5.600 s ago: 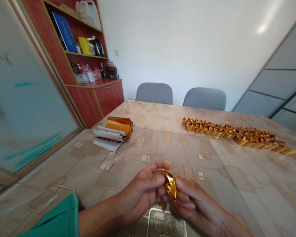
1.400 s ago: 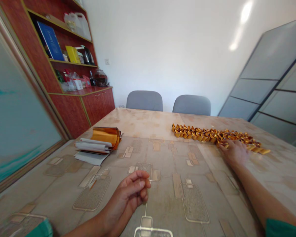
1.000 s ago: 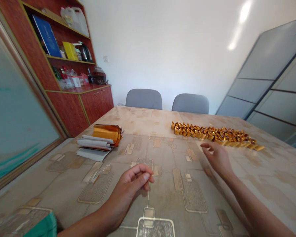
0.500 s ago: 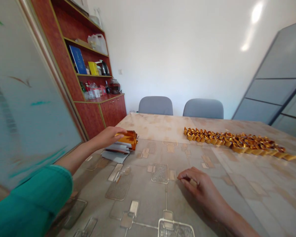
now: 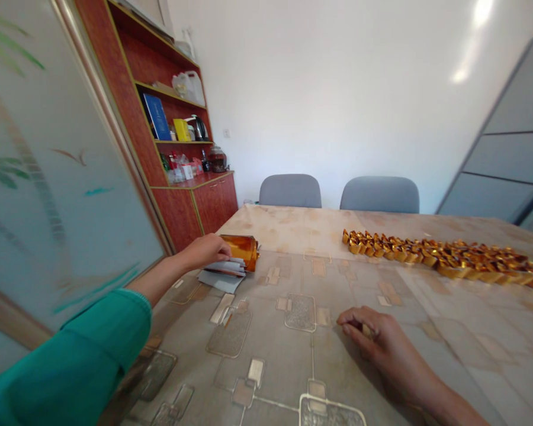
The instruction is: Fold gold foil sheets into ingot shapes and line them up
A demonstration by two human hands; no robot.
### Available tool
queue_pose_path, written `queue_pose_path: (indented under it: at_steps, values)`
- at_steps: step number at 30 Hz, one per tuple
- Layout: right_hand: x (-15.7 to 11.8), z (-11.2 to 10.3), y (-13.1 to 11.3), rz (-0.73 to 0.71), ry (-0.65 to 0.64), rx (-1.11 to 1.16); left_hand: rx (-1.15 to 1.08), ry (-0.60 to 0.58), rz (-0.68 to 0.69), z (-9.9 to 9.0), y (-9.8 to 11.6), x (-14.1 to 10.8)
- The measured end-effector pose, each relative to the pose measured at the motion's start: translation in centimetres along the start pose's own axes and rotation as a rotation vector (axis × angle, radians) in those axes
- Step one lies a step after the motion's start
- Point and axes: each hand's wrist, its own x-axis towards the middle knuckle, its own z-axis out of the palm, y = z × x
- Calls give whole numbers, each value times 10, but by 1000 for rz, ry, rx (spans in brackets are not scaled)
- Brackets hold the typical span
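The open left hand [image 5: 203,252] touches a curled gold foil sheet [image 5: 243,249] on white papers [image 5: 220,280], far left; the right hand [image 5: 377,337] lies curled, near right.

Brightness: the room looks bright and evenly lit, with the white wall [image 5: 337,100] almost washed pale.
Glare: a hot streak of light sits high on that wall near its right end, and sharp glints spark off the row of gold foil pieces [image 5: 448,260] toward the table's [image 5: 293,228] far right corner.
Shadows: soft and few; the darkest lies under the right hand [image 5: 386,346], toward the table's near edge.
Distortion: a wide-lens bend makes the wooden cabinet [image 5: 190,204] lean and stretches the frosted glass door [image 5: 62,177] at the left edge.
Blur: the door and the grey partition [image 5: 510,136] at the right edge look soft; the table's middle stays clearer.
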Motion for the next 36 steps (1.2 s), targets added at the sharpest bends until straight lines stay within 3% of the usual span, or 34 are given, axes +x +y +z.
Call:
queue_pose_path:
  at_steps: [5, 9, 12, 15, 17, 19, 22, 24, 26, 28, 30, 32, 36]
  values:
    - [-2, -1, 1, 6, 3, 27, 120, 41, -47, -2, -5, -2]
    - [-3, -2, 2, 38, 17, 57, 150, 102, -35, -16, 0, -4]
    - [-3, -1, 4, 95, 44, 125, 160, 178, -12, -27, 12, -8]
    - [-2, -2, 2, 171, 75, 299, 151, 258, 26, -26, 36, -17]
    - [-2, -5, -1, 230, 83, 470, 67, 311, 111, -13, 59, -26]
    - [-2, -9, -4, 290, 60, 681, -147, 286, 203, 10, 85, -39]
    - [-3, -16, -7, 359, -54, 956, -542, 51, 207, 53, 123, -58]
    - [-4, -20, -8, 383, -134, 1019, -712, -113, 196, 78, 143, -69]
    - [-5, -22, -10, 399, -173, 979, -736, -265, 250, 96, 156, -75]
    - [-4, -22, -11, 403, -161, 891, -713, -311, 353, 109, 161, -77]
    - [-2, -21, -10, 390, -103, 819, -693, -300, 405, 117, 161, -76]
    - [0, -20, -7, 352, 2, 786, -689, -211, 394, 123, 157, -74]
    - [0, -18, -7, 201, 167, 689, -624, 164, 369, 134, 154, -75]
